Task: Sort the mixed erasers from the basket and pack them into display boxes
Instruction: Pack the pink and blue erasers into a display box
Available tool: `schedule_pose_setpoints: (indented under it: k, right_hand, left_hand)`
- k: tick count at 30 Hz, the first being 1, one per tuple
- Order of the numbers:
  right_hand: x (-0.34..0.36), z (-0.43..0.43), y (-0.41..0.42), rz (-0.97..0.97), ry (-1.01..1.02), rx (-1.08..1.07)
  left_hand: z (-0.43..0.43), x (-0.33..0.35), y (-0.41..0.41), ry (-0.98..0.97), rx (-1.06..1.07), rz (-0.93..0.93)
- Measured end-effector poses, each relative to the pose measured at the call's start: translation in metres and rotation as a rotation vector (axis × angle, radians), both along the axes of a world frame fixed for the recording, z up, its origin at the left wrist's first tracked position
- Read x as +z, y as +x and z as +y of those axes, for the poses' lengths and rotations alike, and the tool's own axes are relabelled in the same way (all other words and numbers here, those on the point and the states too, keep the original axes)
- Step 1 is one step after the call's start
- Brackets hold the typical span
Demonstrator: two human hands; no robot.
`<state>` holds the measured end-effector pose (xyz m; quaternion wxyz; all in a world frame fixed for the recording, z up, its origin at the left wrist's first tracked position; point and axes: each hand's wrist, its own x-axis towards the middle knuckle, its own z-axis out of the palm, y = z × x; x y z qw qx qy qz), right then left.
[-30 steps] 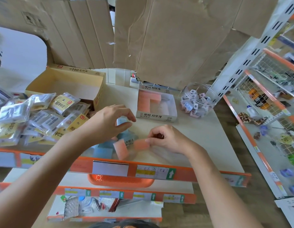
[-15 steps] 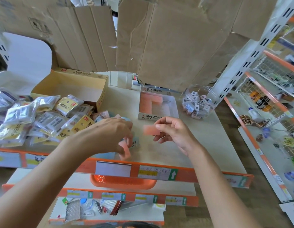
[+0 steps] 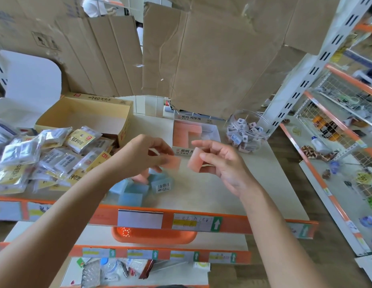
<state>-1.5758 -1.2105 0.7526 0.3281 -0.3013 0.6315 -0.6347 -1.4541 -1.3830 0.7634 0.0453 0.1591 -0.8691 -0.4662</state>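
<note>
"Pink ones, where are they?"
"My left hand pinches a flat pink rectangular eraser. My right hand grips a thick pink eraser block between thumb and fingers."
"And the box?"
"The white cardboard display box sits just behind my hands, partly filled. The pale blue erasers lie beneath my left hand."

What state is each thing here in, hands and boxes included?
Left hand: pinches left eraser.
Right hand: holds right eraser.
White box: open, partly filled with pink erasers.
Yellow box: open, looks empty.
Blue erasers: loose on shelf.
Jar: full of small blocks.
Packets: heaped.
</note>
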Motion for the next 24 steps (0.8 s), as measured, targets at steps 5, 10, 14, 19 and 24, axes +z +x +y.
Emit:
schedule_pose_setpoints:
  k: [5, 10, 14, 19, 24]
  right_hand:
    - [0.006, -0.006, -0.001, 0.134, -0.028, -0.030]
    - [0.005, -0.013, -0.008, 0.281, -0.008, -0.030]
    - [0.005, -0.019, -0.013, 0.330, 0.006, -0.036]
    - [-0.001, -0.026, -0.020, 0.375, -0.004, -0.152]
    - [-0.004, -0.027, -0.024, 0.396, 0.061, -0.078]
  left_hand:
    - [0.007, -0.005, -0.014, 0.357, 0.048, -0.010]
    - [0.014, 0.002, -0.022, 0.716, 0.100, 0.046]
    - [0.014, 0.003, -0.030, 0.710, 0.030, 0.047]
    - [0.012, -0.002, -0.041, 0.748, 0.147, 0.130]
    - [0.010, 0.003, -0.051, 0.800, 0.192, 0.227]
